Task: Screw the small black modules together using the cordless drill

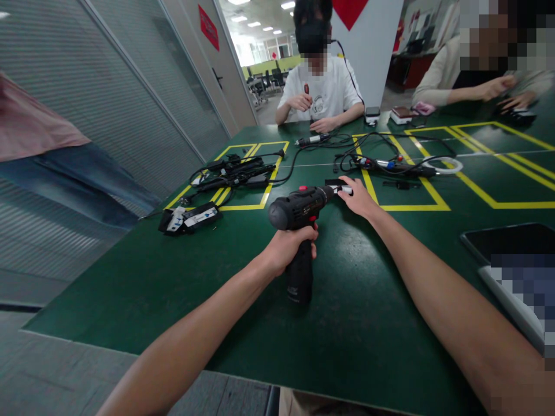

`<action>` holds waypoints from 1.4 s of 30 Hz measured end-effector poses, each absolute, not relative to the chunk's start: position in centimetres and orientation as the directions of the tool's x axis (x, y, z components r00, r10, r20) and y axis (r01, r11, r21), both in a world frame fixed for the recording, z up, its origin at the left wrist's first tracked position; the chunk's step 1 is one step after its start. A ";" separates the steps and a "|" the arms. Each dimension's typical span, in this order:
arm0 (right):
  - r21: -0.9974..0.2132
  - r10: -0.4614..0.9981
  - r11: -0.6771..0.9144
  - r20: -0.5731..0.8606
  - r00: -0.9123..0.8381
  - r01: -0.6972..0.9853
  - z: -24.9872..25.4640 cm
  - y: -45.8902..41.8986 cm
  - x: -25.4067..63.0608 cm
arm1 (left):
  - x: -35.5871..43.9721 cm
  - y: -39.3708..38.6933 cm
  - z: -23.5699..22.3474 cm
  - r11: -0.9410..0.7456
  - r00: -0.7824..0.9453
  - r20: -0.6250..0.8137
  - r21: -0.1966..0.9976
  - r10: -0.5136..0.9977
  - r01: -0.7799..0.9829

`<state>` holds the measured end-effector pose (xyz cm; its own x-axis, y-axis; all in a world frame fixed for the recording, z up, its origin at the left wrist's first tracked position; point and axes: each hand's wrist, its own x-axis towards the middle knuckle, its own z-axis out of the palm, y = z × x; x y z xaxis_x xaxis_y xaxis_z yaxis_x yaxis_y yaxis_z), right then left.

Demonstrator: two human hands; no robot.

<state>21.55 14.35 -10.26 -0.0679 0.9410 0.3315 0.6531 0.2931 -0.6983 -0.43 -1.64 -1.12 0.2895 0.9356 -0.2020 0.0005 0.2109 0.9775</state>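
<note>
My left hand (pixel 291 249) is wrapped round the grip of a black cordless drill (pixel 299 209) with red buttons. The drill points away to the right, and its battery base is low over the green table (pixel 243 254). Just past the drill's chuck, my right hand (pixel 358 198) has its fingers closed on a small black-and-white part (pixel 342 188) on the table. The drill's tip reaches that part; whether it touches a screw there is too small to tell.
Several black power adapters with cables (pixel 243 173) lie at left, near an opened black casing (pixel 191 218). A corded electric screwdriver (pixel 385 166) lies at right. A phone or tablet (pixel 515 242) is near my right arm. Two people sit across the table; another person stands at left.
</note>
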 end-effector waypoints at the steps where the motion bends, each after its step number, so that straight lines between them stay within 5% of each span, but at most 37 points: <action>1: -0.700 0.941 0.292 0.331 -0.067 0.652 -10.3 14.3 21.5 | -0.4 -1.6 -1.1 0.207 0.294 -0.197 0.978 0.935 -0.004; 42: -0.686 0.940 0.288 0.335 -0.061 0.668 -10.2 14.5 21.4 | -0.4 -1.6 -1.1 0.222 0.286 -0.204 0.975 0.936 -0.030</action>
<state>21.42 14.45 -10.21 -0.0611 0.9402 0.3350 0.6678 0.2879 -0.6864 -0.39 -1.57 -1.13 0.2862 0.9361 -0.2043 -0.0295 0.2218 0.9747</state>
